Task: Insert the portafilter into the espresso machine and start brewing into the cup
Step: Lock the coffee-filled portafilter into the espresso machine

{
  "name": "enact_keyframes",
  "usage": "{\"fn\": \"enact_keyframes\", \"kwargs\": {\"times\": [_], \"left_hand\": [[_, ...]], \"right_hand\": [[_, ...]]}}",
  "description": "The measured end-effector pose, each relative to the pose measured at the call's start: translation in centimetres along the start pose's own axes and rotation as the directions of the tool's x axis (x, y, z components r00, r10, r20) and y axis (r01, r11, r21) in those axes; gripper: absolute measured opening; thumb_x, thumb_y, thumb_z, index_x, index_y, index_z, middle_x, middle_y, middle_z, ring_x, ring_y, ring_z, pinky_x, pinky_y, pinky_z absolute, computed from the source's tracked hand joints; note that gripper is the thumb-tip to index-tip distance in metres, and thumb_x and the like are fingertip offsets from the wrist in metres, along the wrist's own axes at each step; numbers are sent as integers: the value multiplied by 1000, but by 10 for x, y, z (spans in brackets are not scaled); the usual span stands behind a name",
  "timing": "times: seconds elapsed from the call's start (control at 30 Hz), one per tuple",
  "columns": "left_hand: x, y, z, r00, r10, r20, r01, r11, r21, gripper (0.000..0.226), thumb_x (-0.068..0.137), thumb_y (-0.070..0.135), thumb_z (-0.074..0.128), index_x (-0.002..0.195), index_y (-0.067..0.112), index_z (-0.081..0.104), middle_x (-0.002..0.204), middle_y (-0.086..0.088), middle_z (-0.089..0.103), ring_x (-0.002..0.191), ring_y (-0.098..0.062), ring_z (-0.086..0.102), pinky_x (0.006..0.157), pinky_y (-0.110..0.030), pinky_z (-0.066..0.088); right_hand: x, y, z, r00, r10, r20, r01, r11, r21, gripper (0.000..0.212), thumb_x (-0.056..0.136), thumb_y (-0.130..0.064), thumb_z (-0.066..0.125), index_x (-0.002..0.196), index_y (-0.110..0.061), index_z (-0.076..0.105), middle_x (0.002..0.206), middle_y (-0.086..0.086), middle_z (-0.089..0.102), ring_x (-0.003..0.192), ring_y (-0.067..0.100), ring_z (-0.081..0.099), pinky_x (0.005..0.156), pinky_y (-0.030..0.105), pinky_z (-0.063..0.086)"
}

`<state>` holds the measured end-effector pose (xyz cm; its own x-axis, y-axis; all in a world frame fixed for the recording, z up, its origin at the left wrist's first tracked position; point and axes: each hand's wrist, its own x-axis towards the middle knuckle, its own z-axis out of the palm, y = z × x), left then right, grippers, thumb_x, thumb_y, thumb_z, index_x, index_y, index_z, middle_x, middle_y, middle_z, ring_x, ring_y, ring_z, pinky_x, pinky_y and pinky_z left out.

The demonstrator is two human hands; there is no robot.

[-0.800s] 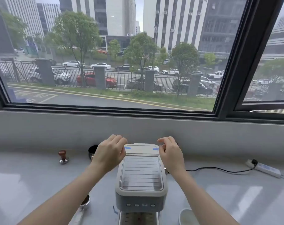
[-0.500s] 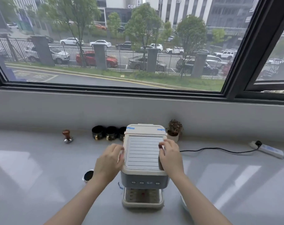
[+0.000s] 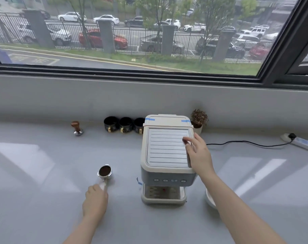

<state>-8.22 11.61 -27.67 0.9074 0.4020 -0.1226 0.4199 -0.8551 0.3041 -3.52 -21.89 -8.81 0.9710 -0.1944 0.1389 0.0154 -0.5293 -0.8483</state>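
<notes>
Forearms enter from the bottom edge, one on each side. The left hand (image 3: 95,199) is curled over the handle of the portafilter (image 3: 104,172), which lies on the surface (image 3: 44,173) left of the machine (image 3: 167,155); whether the fingers are fully clenched on the handle cannot be told, since the back of the hand hides them. Its basket is filled with dark grounds and faces up. The right hand (image 3: 198,153) is laid flat on the right edge of the machine's ribbed top, fingers released and spread, grasping nothing. A white cup (image 3: 209,199) is partly hidden behind the right forearm, just beside the drip tray, not yet under the group head.

For the step in hand, the portafilter is best kept level as it is lifted so no grounds are spilled, brought under the head from the left, seated upward and then turned to lock, with the machine steadied from above by the right hand. The cup would then need to be set on the tray.

Farther back, counted: one tamper (image 3: 76,127), three black cups (image 3: 126,124) in a row, one small plant (image 3: 199,119), one power strip (image 3: 301,142) with one cable. Four buttons are seen on the machine's front.
</notes>
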Motion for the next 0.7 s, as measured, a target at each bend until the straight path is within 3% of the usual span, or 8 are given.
{"fn": "enact_keyframes", "kwargs": {"times": [0.13, 0.27, 0.33, 0.43, 0.57, 0.7], "left_hand": [[-5, -15, 18, 996, -24, 89, 17, 997, 76, 19, 87, 10, 52, 97, -5, 48, 94, -21, 55, 84, -40, 57, 55, -43, 40], [-2, -10, 20, 995, -55, 77, 59, 997, -44, 8, 83, -2, 41, 91, -2, 43, 87, -25, 58, 73, -40, 56, 57, -44, 42], [-4, -9, 17, 992, -73, 100, 83, 991, -104, 5, 84, 1, 39, 87, 3, 36, 82, -20, 58, 67, -37, 52, 56, -39, 39], [-17, -8, 10, 991, -32, 129, 50, 989, -136, 8, 87, 15, 44, 87, 10, 37, 74, -10, 56, 67, -34, 54, 54, -36, 37], [-45, -2, 7, 979, 124, 163, -104, 986, -129, 5, 87, 24, 47, 90, 20, 44, 71, 0, 57, 68, -28, 56, 55, -35, 42], [-71, 20, -2, 937, 260, 232, -223, 959, -173, 4, 84, 27, 45, 86, 28, 49, 73, 5, 59, 71, -19, 58, 58, -34, 44]], "right_hand": [[0, 3, 2, 1000, 16, -2, -16, 1000, -7, 27, 95, -18, 46, 116, -22, 64, 150, -3, 40, 135, 14, 40, 98, 19, 30], [0, 3, 3, 999, 52, 9, -52, 998, 42, 29, 96, -17, 45, 117, -22, 64, 139, -9, 49, 111, 2, 47, 79, -6, 31], [0, 2, 3, 998, 59, 15, -60, 997, 53, 29, 96, -17, 45, 117, -22, 64, 136, -11, 50, 109, 0, 45, 75, -9, 30], [-1, 1, 3, 998, 63, 14, -64, 996, 70, 29, 96, -17, 44, 117, -21, 64, 131, -12, 50, 109, 1, 46, 76, -8, 31], [-2, -1, 2, 998, 57, 15, -58, 996, 66, 29, 96, -17, 44, 118, -19, 63, 126, -15, 49, 107, 1, 45, 75, -8, 31], [-2, 2, 0, 999, 50, 2, -50, 996, 74, 29, 96, -18, 44, 118, -20, 63, 135, -11, 49, 109, 0, 43, 82, 6, 33]]}}
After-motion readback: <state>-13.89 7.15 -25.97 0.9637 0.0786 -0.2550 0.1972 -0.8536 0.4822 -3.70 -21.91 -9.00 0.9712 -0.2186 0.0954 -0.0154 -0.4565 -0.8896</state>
